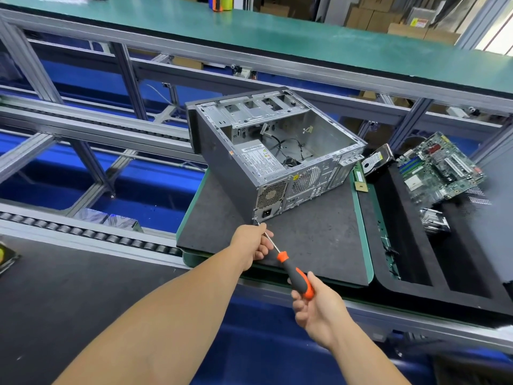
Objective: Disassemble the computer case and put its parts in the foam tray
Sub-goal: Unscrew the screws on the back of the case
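Right hand [316, 309] grips the orange-and-grey handle of a screwdriver [294, 269], fingers curled round its butt end. Left hand [256, 243] pinches the thin metal shaft near the tip, fingers bent around it. The tip sits at the lower rear corner of the computer case [274, 151], just beside the power supply [270, 197] with its honeycomb vent and black socket.

Case lies on its side, side panel off, on a dark foam mat [311, 245] over a green-edged surface [361, 223]. Bare silver sheet-metal shell, dark grey outer panel facing left, perforated round fan grille on the rear. Inside: loose black cables, drive cage at the far end, labelled top of the power supply.

To the right, the black foam tray [416, 273] with rectangular recesses. On its far end rest a green motherboard [438, 168], tilted, a hard drive [377, 159] and a finned metal heatsink [434, 220]. A green RAM stick [360, 176] lies between case and tray.
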